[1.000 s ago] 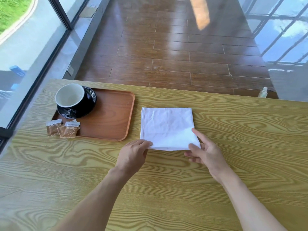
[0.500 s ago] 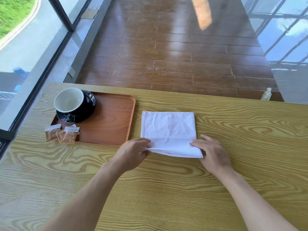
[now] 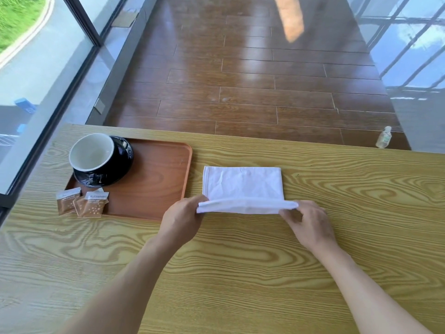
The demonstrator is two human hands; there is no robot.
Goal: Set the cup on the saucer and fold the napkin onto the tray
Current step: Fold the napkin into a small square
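Observation:
A white cloth napkin (image 3: 242, 185) lies on the wooden table just right of the brown tray (image 3: 154, 186). Its near edge is lifted off the table and curled over. My left hand (image 3: 183, 216) pinches the near left corner and my right hand (image 3: 308, 221) pinches the near right corner. A black cup with a white inside (image 3: 92, 153) sits on a black saucer (image 3: 120, 165) at the tray's far left corner.
Three brown sachets (image 3: 81, 203) lie on the tray's near left edge, partly over the rim. A small clear bottle (image 3: 384, 137) stands on the floor beyond the table's far right edge. A glass wall runs along the left.
Both hands took hold of the napkin's near corners and lifted the near edge up off the table, starting to carry it toward the far edge.

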